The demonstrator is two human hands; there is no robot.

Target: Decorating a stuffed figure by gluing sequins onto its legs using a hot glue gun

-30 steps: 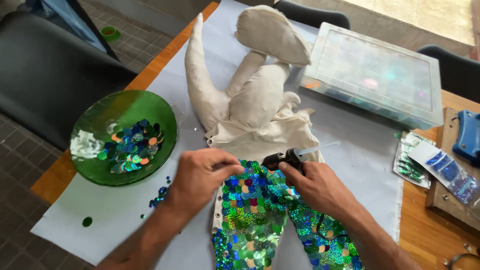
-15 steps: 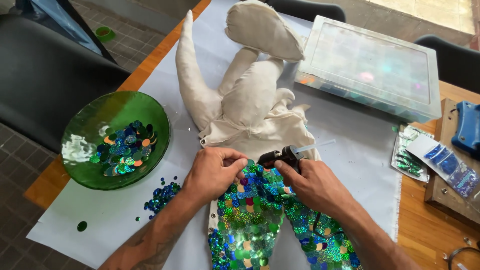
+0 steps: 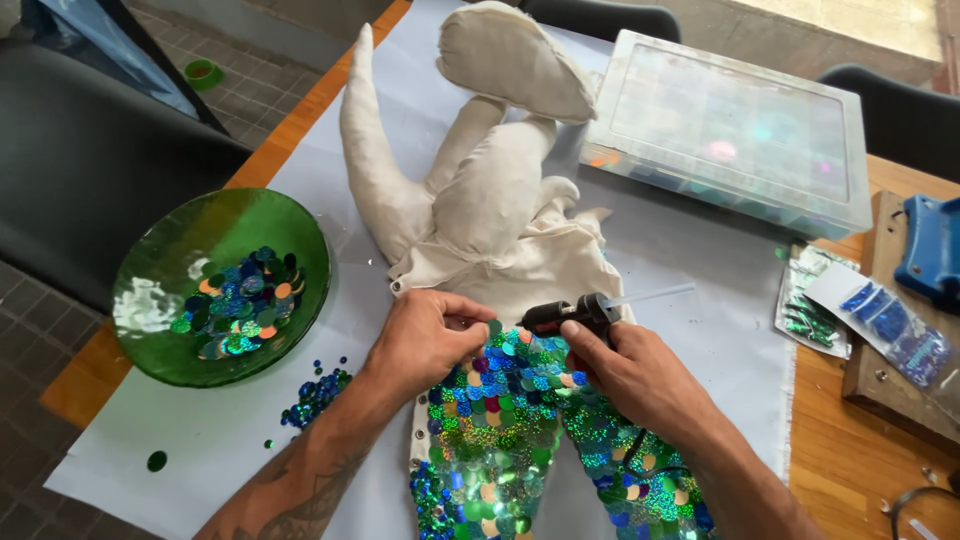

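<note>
A cream stuffed fabric figure (image 3: 480, 200) lies on a white sheet (image 3: 680, 250); its lower part (image 3: 500, 440) is covered with green, blue and orange sequins. My left hand (image 3: 425, 335) pinches a green sequin (image 3: 494, 327) against the top edge of the sequin patch. My right hand (image 3: 625, 375) grips a small black glue gun (image 3: 570, 315), its nozzle close to that sequin and a clear glue stick jutting out to the right.
A green glass bowl (image 3: 170, 270) with loose sequins sits at the left; spilled sequins (image 3: 315, 395) lie beside it. A clear compartment box (image 3: 735, 130) stands at the back right. Sequin packets (image 3: 860, 310) and a blue tool (image 3: 930, 250) rest at the right on the wooden table.
The view has shifted slightly. My left hand has moved a little toward the glue gun's nozzle at the top edge of the sequins. My right hand keeps its hold on the gun.
</note>
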